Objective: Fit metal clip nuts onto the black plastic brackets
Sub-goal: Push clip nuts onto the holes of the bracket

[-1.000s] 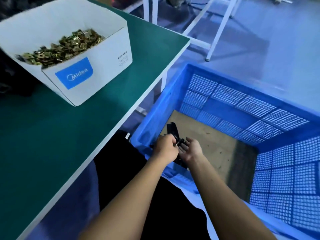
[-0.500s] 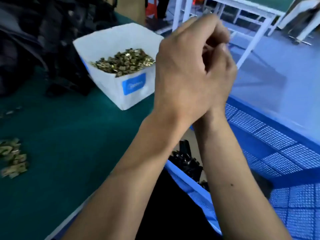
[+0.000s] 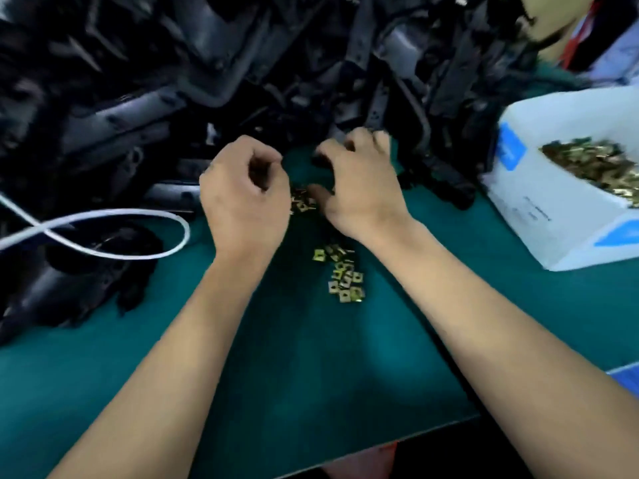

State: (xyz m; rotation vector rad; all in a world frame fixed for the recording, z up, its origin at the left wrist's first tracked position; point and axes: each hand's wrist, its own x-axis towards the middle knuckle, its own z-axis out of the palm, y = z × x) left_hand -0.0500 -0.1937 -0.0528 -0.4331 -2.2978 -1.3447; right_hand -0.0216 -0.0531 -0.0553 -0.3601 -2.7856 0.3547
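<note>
Head view: white box (image 3: pixel 553 209) holds brass clip nuts (image 3: pixel 598 164); both hands (image 3: pixel 304 198), fingers curled, grip unclear.

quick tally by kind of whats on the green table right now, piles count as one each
hands: 2, left hand and right hand
white box of clip nuts: 1
loose clip nuts patch on the green table: 1
black plastic brackets heap: 1
white cable: 1
total: 6
</note>
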